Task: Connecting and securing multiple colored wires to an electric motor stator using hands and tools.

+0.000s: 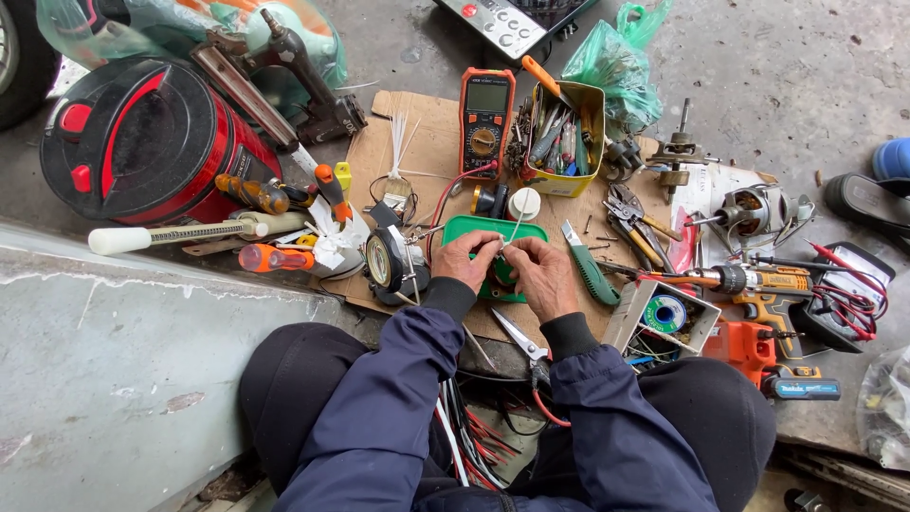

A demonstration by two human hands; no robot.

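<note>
My left hand (pixel 466 259) and my right hand (pixel 542 275) meet over a green plastic tray (pixel 469 228) on a sheet of cardboard (pixel 431 152). Both pinch a small dark, round part (pixel 503 274) with thin wires between the fingertips. A white cable tie or wire (pixel 518 221) rises from the fingers. The part itself is mostly hidden by my fingers. Scissors (pixel 519 339) lie just under my right wrist. A roll of black tape (pixel 387 262) sits left of my left hand.
An orange multimeter (pixel 485 120) and a yellow box of tools (pixel 565 142) stand behind the tray. Pliers (pixel 633 220), a green utility knife (pixel 590 268), a cordless drill (pixel 758 284) and a solder box (pixel 664 313) lie right. Screwdrivers (pixel 275 256) and a red-black appliance (pixel 142 137) are left.
</note>
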